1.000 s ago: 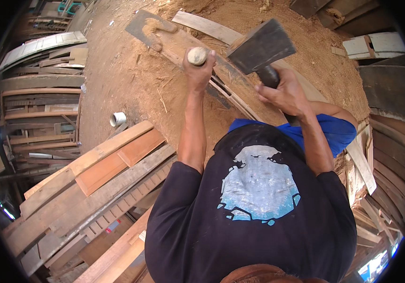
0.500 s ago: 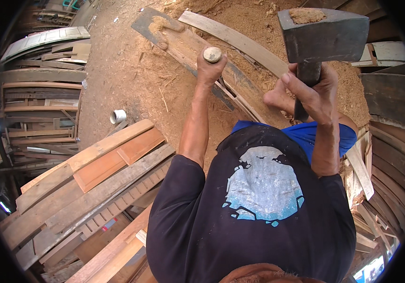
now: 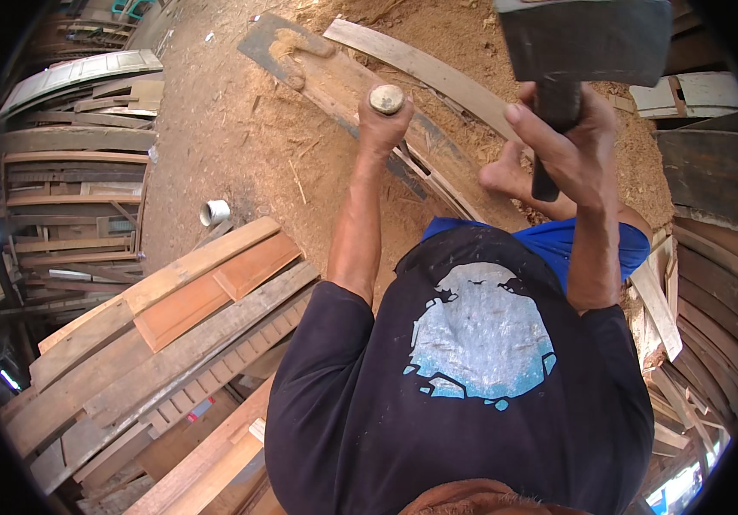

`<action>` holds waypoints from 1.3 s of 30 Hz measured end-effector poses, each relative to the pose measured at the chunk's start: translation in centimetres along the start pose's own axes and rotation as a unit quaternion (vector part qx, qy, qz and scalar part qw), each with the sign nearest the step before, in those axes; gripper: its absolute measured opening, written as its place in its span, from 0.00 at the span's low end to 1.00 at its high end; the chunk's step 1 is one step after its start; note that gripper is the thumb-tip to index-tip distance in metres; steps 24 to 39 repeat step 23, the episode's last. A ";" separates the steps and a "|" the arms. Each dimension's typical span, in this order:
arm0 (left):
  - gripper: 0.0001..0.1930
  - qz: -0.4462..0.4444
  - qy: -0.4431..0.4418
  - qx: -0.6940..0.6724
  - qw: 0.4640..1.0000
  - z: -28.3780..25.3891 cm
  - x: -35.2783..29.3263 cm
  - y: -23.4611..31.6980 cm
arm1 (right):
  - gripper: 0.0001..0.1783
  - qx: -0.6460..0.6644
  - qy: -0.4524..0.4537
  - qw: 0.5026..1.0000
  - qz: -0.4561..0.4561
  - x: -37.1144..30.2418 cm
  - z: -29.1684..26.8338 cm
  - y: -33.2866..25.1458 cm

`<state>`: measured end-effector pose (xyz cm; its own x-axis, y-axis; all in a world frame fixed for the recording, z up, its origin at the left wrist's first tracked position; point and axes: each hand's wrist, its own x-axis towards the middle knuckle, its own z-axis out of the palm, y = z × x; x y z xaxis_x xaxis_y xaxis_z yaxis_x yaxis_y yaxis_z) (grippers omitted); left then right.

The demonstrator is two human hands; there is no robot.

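Note:
My left hand (image 3: 377, 130) is wrapped around the upright handle of a chisel (image 3: 386, 99); its pale round butt faces up. Below the fist, the blade is mostly hidden, next to a narrow strip of wood (image 3: 453, 196) with dark slots cut in it. That strip lies along a wide sawdust-covered board (image 3: 356, 81). In my right hand (image 3: 582, 146) is a mallet (image 3: 590, 41) with a big dark block head, raised to the right of the chisel and apart from it. The head's far edge is cut off by the picture's top.
Sawdust and shavings cover the ground (image 3: 240, 146). A long pale plank (image 3: 425, 69) lies beyond the board. Stacked planks (image 3: 206, 318) and a panel sit at my left, near a white cup (image 3: 214, 212). More timber (image 3: 712, 172) is piled at the right. My bare foot (image 3: 506, 172) rests beside the strip.
My right hand has lifted the mallet a little, toward the picture's top. The left hand and the chisel have stayed in place.

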<state>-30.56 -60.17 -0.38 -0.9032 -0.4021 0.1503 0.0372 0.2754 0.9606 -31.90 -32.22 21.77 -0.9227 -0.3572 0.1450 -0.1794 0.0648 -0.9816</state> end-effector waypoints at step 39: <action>0.09 -0.083 0.007 -0.062 0.995 0.9 -0.3 3.5 | 0.23 0.009 -0.039 0.999 0.024 0.9 1.4 5.6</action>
